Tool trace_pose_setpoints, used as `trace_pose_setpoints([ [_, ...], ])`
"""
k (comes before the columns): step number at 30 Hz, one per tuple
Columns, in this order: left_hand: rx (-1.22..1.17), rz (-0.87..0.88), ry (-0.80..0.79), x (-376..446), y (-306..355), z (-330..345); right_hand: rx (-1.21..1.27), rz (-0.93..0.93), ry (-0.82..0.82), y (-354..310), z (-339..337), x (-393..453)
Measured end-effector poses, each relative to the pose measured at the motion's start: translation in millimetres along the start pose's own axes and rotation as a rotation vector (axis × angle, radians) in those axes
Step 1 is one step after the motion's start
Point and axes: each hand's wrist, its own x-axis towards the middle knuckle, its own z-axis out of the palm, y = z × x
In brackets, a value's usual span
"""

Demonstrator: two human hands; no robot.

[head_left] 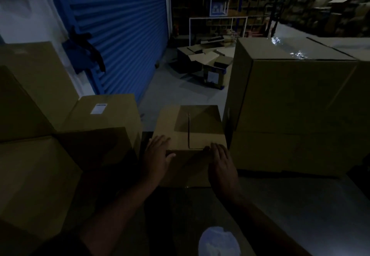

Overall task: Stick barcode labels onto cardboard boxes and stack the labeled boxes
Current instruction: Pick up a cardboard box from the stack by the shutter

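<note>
A small cardboard box [192, 127] stands on the floor right in front of me, its top flaps closed with a seam down the middle. My left hand [156, 157] lies flat against its near left corner, fingers straight. My right hand [222, 161] rests flat on its near right edge, fingers extended. No label shows on this box. To the left, another box [112, 113] carries a white barcode label [98, 108] on its top.
Large stacked boxes [290, 103] rise close on the right. More boxes [36, 155] crowd the left side. A blue roller shutter [120, 31] stands behind, with opened cartons [208, 65] on the floor beyond. A pale object [219, 241] lies near my feet.
</note>
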Motion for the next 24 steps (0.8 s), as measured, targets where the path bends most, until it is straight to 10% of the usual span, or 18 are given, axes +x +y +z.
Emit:
trace_pose_setpoints([
  [24, -0.11, -0.118, -0.085, 61, 11, 13, -0.038, -0.092, 0.02, 5, 23, 73],
])
